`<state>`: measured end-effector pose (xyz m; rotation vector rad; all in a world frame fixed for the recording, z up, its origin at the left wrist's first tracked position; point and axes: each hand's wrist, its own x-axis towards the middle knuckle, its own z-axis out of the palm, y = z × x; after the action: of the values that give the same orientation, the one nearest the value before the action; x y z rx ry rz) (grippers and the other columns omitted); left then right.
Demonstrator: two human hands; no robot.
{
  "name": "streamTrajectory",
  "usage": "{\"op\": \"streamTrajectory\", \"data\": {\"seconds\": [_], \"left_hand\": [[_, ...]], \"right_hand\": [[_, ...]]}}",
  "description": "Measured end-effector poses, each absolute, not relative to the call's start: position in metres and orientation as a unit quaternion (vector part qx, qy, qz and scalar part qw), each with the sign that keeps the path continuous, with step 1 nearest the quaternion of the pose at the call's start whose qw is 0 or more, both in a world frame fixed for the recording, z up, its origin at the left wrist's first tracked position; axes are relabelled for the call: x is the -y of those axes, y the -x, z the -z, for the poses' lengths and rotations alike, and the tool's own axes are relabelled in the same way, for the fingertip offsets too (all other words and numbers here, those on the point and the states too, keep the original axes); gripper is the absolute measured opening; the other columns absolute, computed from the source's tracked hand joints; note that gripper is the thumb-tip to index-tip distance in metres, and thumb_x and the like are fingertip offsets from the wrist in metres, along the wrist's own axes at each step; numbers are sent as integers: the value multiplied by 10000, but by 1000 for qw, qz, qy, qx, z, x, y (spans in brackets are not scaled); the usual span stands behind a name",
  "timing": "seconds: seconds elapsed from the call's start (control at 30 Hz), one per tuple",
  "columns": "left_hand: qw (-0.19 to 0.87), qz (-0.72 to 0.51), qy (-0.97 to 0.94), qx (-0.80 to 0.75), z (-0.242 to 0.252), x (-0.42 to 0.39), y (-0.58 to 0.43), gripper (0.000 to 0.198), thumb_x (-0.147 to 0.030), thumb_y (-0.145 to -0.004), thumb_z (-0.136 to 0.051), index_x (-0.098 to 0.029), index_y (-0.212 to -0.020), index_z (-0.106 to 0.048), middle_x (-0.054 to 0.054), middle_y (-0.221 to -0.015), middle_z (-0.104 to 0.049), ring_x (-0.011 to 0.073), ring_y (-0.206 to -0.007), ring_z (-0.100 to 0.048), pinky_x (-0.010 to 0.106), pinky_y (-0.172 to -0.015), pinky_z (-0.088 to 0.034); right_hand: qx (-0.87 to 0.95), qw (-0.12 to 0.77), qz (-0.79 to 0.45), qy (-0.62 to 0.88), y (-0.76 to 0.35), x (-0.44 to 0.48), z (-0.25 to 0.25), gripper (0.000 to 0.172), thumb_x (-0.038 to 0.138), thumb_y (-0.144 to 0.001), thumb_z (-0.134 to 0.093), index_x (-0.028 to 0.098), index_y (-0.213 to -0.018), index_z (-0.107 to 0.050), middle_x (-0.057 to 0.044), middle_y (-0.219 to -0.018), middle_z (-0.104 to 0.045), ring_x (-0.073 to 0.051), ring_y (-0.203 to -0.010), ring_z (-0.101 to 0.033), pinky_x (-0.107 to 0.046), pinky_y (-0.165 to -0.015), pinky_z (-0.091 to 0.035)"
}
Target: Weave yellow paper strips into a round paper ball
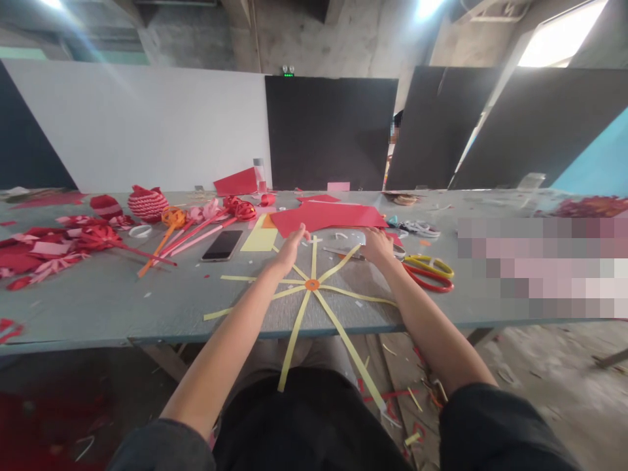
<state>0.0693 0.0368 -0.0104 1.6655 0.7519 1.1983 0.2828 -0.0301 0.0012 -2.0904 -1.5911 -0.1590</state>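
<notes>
A spoked figure of narrow pale yellow paper strips [338,322] spreads from an orange disc [312,284] at the table's front edge. Two of the strips hang over the edge towards my lap. My left hand [293,247] is beyond the disc on its left, thumb raised and fingers apart, holding nothing, close to a red paper sheet [328,216]. On the other side, my right hand [379,246] lies with fingers stretched out beside a small clear plastic piece [354,238] and the tip of one strip. Scissors [346,254] lie partly under that hand.
Scissors with yellow and red handles [434,275] lie to the right. On the left are a phone [223,246], yellow paper [258,235], paper flowers on sticks [171,242] and a red-and-pink woven ball [148,203]. Dark panels [331,131] stand behind the table.
</notes>
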Motion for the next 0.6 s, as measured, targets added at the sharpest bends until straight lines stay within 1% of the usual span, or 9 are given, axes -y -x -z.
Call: {"op": "streamTrajectory", "data": {"seconds": [0.03,0.1,0.17,0.2,0.3,0.4,0.47,0.5,0.6], "left_hand": [[447,-469,-701,-297,12,-34,-71,492,-605,-819,-348,-187,-635,-532,17,-918,-592,183,-1030,-490,313,-942,-321],[430,-449,-729,-288,15,-30,-72,539,-627,-829,-291,-193,-659,-561,19,-920,-594,191,-1035,-486,331,-958,-311],[423,-442,-738,-284,15,-28,-72,557,-623,-840,-258,-197,-675,-575,20,-913,-604,194,-1027,-496,339,-945,-329],[418,-442,-740,-286,15,-28,-72,559,-614,-847,-249,-198,-678,-581,19,-910,-610,194,-1018,-506,340,-932,-344],[383,-452,-735,-329,11,-28,-73,545,-544,-881,-221,-203,-719,-613,26,-924,-627,198,-989,-533,341,-898,-381],[270,-486,-716,-422,6,-28,-70,408,-383,-906,-265,-201,-870,-628,55,-992,-622,205,-1011,-531,337,-908,-384],[157,-464,-711,-505,4,-27,-65,290,-283,-878,-347,-192,-977,-605,91,-1057,-597,234,-1054,-508,359,-907,-382],[98,-428,-715,-544,4,-25,-62,265,-248,-850,-397,-185,-1020,-591,115,-1096,-576,262,-1080,-488,384,-902,-379],[-25,-265,-729,-630,6,-21,-51,378,-216,-749,-529,-135,-1117,-550,200,-1185,-512,353,-1134,-424,460,-879,-361]], "right_hand": [[624,311,40,716,-278,29,0,417,150,-734,-565,183,-1150,-565,-111,-1212,-575,-265,-1137,-508,-413,-928,-379],[699,419,-44,577,-264,26,3,372,260,-740,-606,183,-1103,-592,-80,-1161,-615,-219,-1085,-552,-350,-919,-406],[736,468,-135,470,-249,24,7,335,346,-707,-642,183,-1001,-635,-59,-1046,-668,-197,-983,-607,-314,-867,-443],[739,480,-155,446,-243,23,9,305,367,-696,-648,183,-939,-652,-51,-974,-688,-195,-921,-628,-310,-831,-459],[708,511,-136,469,-232,21,12,189,363,-706,-625,186,-760,-667,-33,-777,-702,-189,-759,-648,-306,-727,-476],[664,532,-95,517,-234,22,11,145,328,-709,-611,193,-688,-657,-29,-720,-699,-197,-721,-648,-305,-692,-471],[649,543,-71,528,-239,23,10,142,320,-722,-591,195,-709,-657,-34,-737,-701,-205,-746,-651,-310,-707,-471],[646,547,-57,530,-240,24,10,151,318,-735,-573,195,-741,-660,-38,-754,-702,-209,-767,-651,-315,-721,-471],[657,537,-30,528,-242,24,11,221,296,-765,-526,200,-924,-645,-48,-877,-699,-214,-845,-647,-336,-767,-471]]}}
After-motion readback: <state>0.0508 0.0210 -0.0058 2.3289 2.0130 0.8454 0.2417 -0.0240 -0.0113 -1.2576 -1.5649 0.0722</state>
